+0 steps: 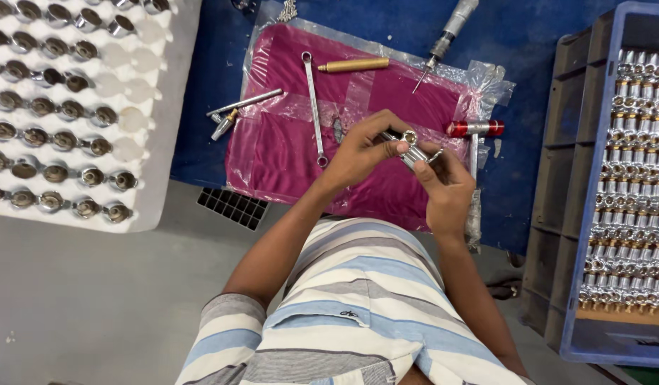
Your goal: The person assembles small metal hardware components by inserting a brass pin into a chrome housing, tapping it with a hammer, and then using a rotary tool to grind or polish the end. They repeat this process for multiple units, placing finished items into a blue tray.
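Both hands meet over a magenta cloth (287, 153) wrapped in clear plastic. My left hand (361, 150) and my right hand (443, 189) together grip a small chrome fitting (414, 151) with a round open end facing up. The left fingers pinch its upper end, the right fingers hold its lower side. A slim spanner (314, 107) lies on the cloth just left of my left hand.
A white foam tray (147, 107) at left holds rows of chrome fittings. A blue crate (583, 214) at right is packed with chrome parts. On the cloth lie a brass rod (352, 65), a screwdriver (443, 43), a red-headed hammer (475, 129) and a steel rod (244, 103).
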Motion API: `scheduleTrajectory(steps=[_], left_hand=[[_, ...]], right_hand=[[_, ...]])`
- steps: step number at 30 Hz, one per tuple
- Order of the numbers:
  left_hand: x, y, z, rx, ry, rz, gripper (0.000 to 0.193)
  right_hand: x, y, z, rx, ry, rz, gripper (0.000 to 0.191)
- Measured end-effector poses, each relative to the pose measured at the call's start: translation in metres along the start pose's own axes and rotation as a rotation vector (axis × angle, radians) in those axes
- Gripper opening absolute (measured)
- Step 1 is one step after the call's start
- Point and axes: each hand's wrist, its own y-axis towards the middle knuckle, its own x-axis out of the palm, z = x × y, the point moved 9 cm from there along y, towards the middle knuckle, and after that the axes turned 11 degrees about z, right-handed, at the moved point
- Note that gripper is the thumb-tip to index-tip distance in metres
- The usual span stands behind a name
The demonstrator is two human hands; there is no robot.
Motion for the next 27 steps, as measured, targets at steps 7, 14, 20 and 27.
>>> scheduleTrajectory(steps=[7,14,20,27], left_hand=[[0.01,-0.005,0.055,0.182,0.141,0.006,0.02],[0.01,-0.01,0.091,0.345,0.284,0.021,0.039],[0.015,-0.021,0.135,0.469,0.308,0.032,0.042],[0.035,-0.035,0.191,0.71,0.171,-0.134,0.027]], right_hand=[[-0.005,0.007,0.03,0.27,0.363,-0.142,0.034],[-0.004,0.005,0.022,0.242,0.485,-0.168,0.037],[-0.01,0.0,-0.026,-0.067,0.49,-0.17,0.046],[-0.021,-0.015,-0.074,-0.403,0.296,-0.146,0.044]])
